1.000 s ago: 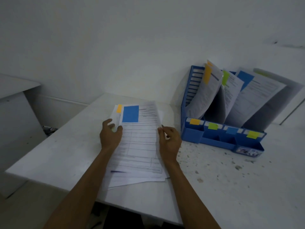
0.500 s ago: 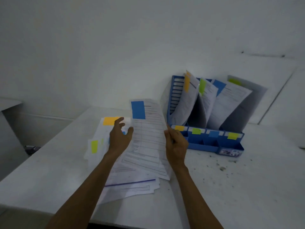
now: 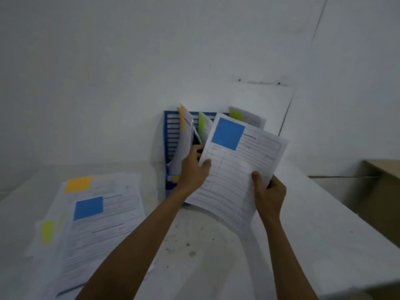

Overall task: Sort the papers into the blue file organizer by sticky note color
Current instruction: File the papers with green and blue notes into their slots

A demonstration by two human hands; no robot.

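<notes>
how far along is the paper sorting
Partly done. Done: the blue organizer already holds sheets tagged orange, green and yellow. In hand: both hands hold a blue-tagged sheet in front of it. Left: the pile on the table, showing orange, blue and green tags.

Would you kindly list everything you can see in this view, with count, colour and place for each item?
Held paper: one, white printed form with a blue sticky note, raised in front of the organizer.
File organizer: one, blue, against the wall at the back of the table, mostly hidden by the held paper.
Filed papers: several, white, standing in the organizer with orange, green and yellow-green notes showing.
Paper pile: one loose stack, white, on the table's left; blue, orange and yellow-green notes visible.
Table: one, white, speckled with dirt.
Cabinet: one, tan, far right.
Left hand: gripping the held paper's left edge.
Right hand: gripping its lower right edge.
</notes>
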